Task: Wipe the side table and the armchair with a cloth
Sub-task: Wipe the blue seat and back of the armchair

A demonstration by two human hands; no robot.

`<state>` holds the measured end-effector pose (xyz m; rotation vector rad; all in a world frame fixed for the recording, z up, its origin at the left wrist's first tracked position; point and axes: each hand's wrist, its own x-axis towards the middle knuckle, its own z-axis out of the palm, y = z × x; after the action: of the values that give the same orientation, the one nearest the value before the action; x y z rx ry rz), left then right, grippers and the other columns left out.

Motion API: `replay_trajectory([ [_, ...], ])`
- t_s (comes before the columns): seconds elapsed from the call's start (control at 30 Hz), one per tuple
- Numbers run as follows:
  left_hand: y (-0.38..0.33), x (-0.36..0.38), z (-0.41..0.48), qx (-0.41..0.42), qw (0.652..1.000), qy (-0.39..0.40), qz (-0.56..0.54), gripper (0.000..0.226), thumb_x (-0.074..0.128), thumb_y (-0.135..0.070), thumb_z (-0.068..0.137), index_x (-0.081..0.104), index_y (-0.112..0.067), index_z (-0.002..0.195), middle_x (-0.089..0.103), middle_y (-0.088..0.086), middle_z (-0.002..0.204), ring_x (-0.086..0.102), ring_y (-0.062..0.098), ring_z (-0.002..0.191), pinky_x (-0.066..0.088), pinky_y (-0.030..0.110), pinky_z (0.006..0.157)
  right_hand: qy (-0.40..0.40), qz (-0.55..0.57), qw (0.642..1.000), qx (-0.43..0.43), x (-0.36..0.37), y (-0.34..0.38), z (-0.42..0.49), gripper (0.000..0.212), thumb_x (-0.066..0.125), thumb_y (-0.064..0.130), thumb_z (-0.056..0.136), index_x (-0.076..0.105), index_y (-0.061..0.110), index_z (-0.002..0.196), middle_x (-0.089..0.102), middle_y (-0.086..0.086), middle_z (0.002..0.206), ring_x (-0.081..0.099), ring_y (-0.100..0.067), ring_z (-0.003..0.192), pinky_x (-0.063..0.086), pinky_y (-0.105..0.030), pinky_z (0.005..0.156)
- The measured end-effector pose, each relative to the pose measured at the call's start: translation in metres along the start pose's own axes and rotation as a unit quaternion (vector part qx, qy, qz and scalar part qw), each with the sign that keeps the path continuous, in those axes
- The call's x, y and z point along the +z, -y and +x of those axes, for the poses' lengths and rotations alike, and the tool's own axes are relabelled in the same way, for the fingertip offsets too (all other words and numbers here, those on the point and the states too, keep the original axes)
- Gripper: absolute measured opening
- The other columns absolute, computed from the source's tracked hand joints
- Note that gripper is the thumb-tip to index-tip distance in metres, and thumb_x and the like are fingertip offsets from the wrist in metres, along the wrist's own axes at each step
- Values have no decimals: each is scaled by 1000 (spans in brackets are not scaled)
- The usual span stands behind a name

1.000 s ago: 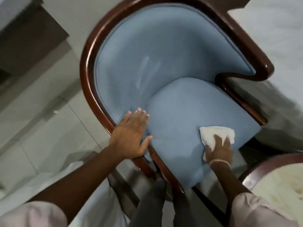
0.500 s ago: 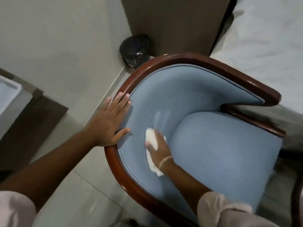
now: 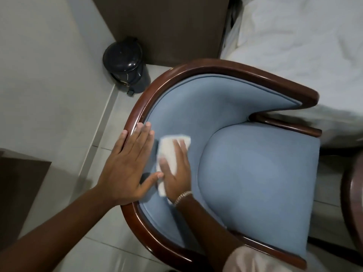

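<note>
On the armchair w/ blue padding, the right hand presses a white cloth flat against the inner backrest, fingers spread over it. Left hand lies flat on the wooden rim, fingers straight & close together. Black bin sits nearby on the floor.

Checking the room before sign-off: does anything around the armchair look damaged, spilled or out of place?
Nothing stands out. The armchair upholstery looks intact and unstained, the bin stands upright by the wall, and the right hand presses the cloth flat on the inner armrest.
</note>
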<state>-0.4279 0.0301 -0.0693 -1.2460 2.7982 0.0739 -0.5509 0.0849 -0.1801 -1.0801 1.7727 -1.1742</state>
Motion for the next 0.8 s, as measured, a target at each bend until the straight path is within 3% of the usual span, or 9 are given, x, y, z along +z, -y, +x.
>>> replay_trajectory([
  [0.13,4,8,-1,12,999,-30,-14,90,32,-64,93,22,-1,156,18,19,167,14,33,156,22,59,123,-135,3,990,-28,11,3,78,60,49,46,95,30,32,150,22,-2,163,23,-24,149,27,-44,121],
  [0.2,6,11,-4,15,999,-38,-15,90,32,-65,93,20,-2,157,17,17,168,12,31,157,20,57,124,-171,40,984,44,-3,-30,92,56,53,36,97,37,20,148,29,-10,159,25,-27,148,21,-33,122],
  [0.27,5,12,-5,14,999,-44,-24,90,32,-65,94,18,-4,158,15,15,169,11,30,157,19,56,125,-95,49,982,154,-12,-59,61,59,50,40,97,30,24,150,29,-6,159,27,-22,146,18,-21,116],
  [0.33,4,9,-5,8,999,-34,-24,90,29,-66,94,17,-4,158,15,15,169,11,30,157,19,55,125,56,-12,970,237,-24,-79,11,64,45,51,96,24,29,152,29,-3,160,30,-19,145,23,-28,117],
  [0.43,-4,-2,-8,-31,999,-11,-42,89,23,-66,95,15,-4,158,12,16,169,8,32,157,15,55,126,239,-145,928,247,-65,-70,-36,64,46,58,92,31,31,148,43,-4,153,43,-25,138,33,-33,110],
  [0.53,-23,-9,-15,-140,976,-26,-163,81,34,-54,98,10,-5,159,1,12,170,-4,28,157,0,47,128,304,-128,920,213,-98,-15,-53,55,54,60,86,48,37,136,57,2,140,53,-24,128,39,-31,101],
  [0.6,-36,-23,-20,-266,889,-46,-371,71,40,-46,103,19,-7,158,10,9,169,3,25,157,4,44,128,269,-59,940,200,-106,31,-58,45,59,60,85,60,35,122,65,5,127,58,-22,120,43,-35,103],
  [0.73,-35,-65,-53,-370,561,-92,-735,57,47,-56,96,63,-17,134,67,8,137,64,21,121,49,37,104,203,-23,977,61,-82,127,-51,43,39,52,99,52,33,136,53,7,143,44,-17,138,32,-34,114],
  [0.8,-22,-82,-84,-341,521,-108,-775,45,62,-54,87,72,-23,118,76,6,118,73,21,103,58,41,89,222,-33,973,-49,-56,175,-51,47,33,42,102,42,28,146,37,3,157,31,-14,146,24,-34,120],
])
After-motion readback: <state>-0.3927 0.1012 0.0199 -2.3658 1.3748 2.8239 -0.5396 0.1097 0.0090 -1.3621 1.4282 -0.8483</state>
